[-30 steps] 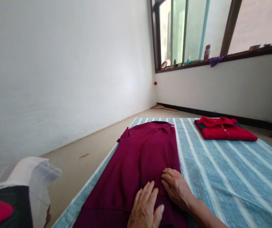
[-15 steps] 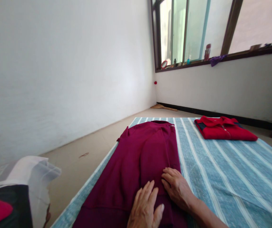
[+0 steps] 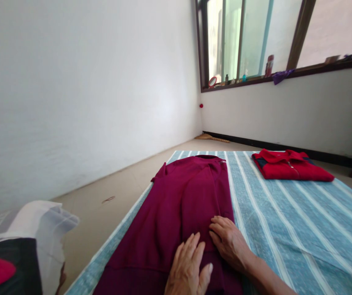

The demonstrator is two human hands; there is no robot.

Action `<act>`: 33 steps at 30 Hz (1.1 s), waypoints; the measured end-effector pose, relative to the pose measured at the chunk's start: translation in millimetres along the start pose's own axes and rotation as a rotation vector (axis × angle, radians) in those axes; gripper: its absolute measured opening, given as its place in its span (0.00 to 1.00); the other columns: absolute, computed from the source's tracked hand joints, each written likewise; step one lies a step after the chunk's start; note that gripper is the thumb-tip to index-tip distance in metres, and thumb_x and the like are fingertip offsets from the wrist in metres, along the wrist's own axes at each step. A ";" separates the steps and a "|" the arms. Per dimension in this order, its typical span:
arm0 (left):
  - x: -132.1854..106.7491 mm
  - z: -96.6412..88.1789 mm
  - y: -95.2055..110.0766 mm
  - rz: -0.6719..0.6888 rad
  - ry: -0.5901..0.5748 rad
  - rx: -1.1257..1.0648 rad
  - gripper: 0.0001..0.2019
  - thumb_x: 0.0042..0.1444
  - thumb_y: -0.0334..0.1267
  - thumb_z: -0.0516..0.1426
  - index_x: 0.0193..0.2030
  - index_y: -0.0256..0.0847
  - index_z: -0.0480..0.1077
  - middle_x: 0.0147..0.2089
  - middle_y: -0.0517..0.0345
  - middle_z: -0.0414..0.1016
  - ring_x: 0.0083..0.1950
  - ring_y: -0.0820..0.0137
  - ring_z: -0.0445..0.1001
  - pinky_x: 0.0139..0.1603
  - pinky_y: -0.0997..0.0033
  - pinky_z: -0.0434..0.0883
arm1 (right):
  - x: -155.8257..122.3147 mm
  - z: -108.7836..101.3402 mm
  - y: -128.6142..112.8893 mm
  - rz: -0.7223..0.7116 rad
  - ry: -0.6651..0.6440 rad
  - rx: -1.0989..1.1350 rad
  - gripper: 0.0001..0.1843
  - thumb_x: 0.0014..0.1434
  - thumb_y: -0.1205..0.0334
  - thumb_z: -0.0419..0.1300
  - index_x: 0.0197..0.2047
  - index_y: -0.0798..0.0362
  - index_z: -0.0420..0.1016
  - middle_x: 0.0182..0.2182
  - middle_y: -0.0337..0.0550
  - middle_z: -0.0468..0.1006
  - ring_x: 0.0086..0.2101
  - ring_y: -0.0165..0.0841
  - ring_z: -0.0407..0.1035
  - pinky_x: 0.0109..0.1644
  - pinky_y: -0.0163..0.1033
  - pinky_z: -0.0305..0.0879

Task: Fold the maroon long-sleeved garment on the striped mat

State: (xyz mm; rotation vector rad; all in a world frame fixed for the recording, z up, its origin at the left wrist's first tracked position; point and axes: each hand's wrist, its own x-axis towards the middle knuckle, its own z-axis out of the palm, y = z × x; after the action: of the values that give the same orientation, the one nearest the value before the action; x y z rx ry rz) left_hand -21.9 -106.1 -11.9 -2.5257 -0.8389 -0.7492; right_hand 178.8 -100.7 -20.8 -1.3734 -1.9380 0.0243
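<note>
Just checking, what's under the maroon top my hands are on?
The maroon top lies on a blue striped cloth, visible along both sides. What lies directly beneath it, under the left hand and right hand, is covered.

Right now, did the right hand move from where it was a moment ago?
No, the right hand stays at the same spot on the maroon sweatshirt, near its right edge; only the whole view shifts slightly.

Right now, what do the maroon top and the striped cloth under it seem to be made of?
The maroon top looks like a soft cotton-type knit or fleece: matte, with thick, rounded folds. The blue-and-white striped cloth looks like flat, woven cotton or similar, with a mottled weave; the exact fibres can't be told from here.
</note>
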 end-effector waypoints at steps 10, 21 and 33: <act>1.1 -0.9 1.0 0.003 -0.001 0.011 0.19 0.63 0.44 0.49 0.56 0.39 0.66 0.56 0.50 0.73 0.55 0.64 0.73 0.48 0.65 0.76 | -0.8 1.1 1.1 0.012 -0.025 0.005 0.10 0.63 0.68 0.51 0.38 0.52 0.74 0.44 0.47 0.76 0.48 0.39 0.68 0.56 0.48 0.63; 3.1 -4.2 1.5 0.004 -0.019 0.010 0.19 0.62 0.43 0.51 0.56 0.38 0.65 0.56 0.50 0.73 0.55 0.64 0.73 0.48 0.64 0.76 | -0.3 -0.7 0.4 0.007 -0.026 -0.015 0.10 0.63 0.68 0.51 0.38 0.51 0.74 0.45 0.46 0.76 0.48 0.39 0.68 0.56 0.47 0.62; 5.4 -5.4 3.3 0.022 -0.019 0.075 0.19 0.63 0.42 0.49 0.56 0.37 0.66 0.56 0.49 0.73 0.54 0.64 0.73 0.46 0.63 0.77 | -0.4 -2.6 -0.5 0.011 -0.033 -0.015 0.10 0.63 0.68 0.51 0.40 0.52 0.74 0.45 0.47 0.76 0.48 0.40 0.68 0.55 0.48 0.63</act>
State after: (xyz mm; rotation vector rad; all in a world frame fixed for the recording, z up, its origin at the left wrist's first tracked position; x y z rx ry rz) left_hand -18.1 -108.9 -5.0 -2.4755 -0.8292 -0.6748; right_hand 180.0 -102.3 -18.9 -1.4014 -1.9618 0.0374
